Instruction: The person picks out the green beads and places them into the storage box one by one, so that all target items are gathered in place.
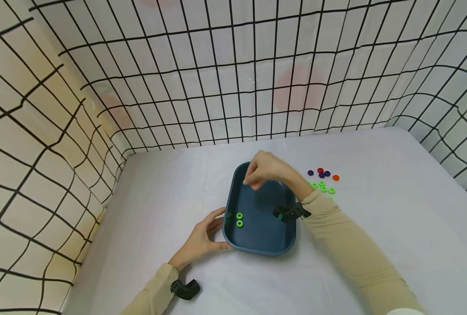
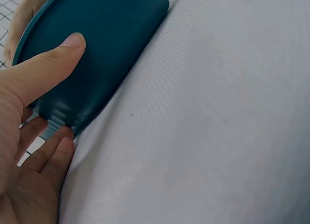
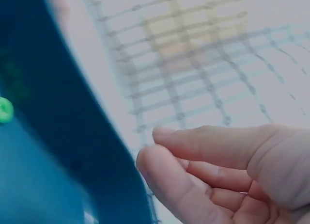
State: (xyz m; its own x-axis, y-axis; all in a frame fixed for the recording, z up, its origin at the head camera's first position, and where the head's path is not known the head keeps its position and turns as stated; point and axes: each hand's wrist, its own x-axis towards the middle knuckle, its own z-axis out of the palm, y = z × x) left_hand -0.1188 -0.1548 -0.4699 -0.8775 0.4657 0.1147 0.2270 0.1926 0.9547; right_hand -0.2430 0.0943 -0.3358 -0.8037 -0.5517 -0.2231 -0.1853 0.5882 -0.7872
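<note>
White table [image 1: 375,245], left hand [image 1: 203,238] gripping tray [image 1: 257,245], right hand [image 1: 266,170] above

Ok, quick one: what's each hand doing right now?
Left hand: holds the blue tray by its outer wall, thumb on the side.
Right hand: above the tray, fingertips drawn together; nothing visible between them, so holding cannot be told.
</note>
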